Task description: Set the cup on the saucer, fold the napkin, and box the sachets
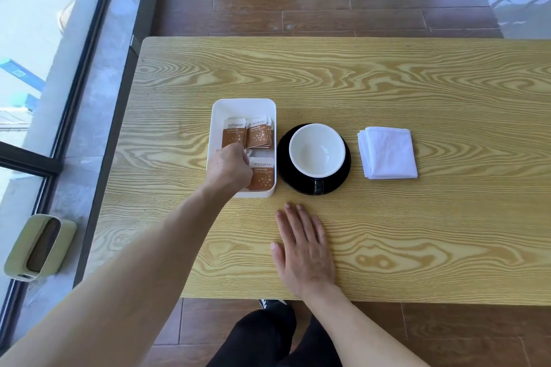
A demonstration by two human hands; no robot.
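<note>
1. While reaching into the white box (244, 106), left hand (229, 168) with fingers curled down among the sachets (259, 135); whether pinching one or merely touching, cannot tell.
2. Brown-and-white sachets lying inside the box, some at its far half, one (262, 177) at its near right corner beside the knuckles.
3. Right hand (304, 250) flat on the wooden table (417, 232), fingers straight and relaxed, grasping nothing, near the saucer's front edge but apart from it.
4. White cup (316, 149) upright on the black saucer (284, 164), just right of the box, handle toward the person.
5. White napkin (387, 152) folded into a square, right of the saucer, apart from it.
</note>
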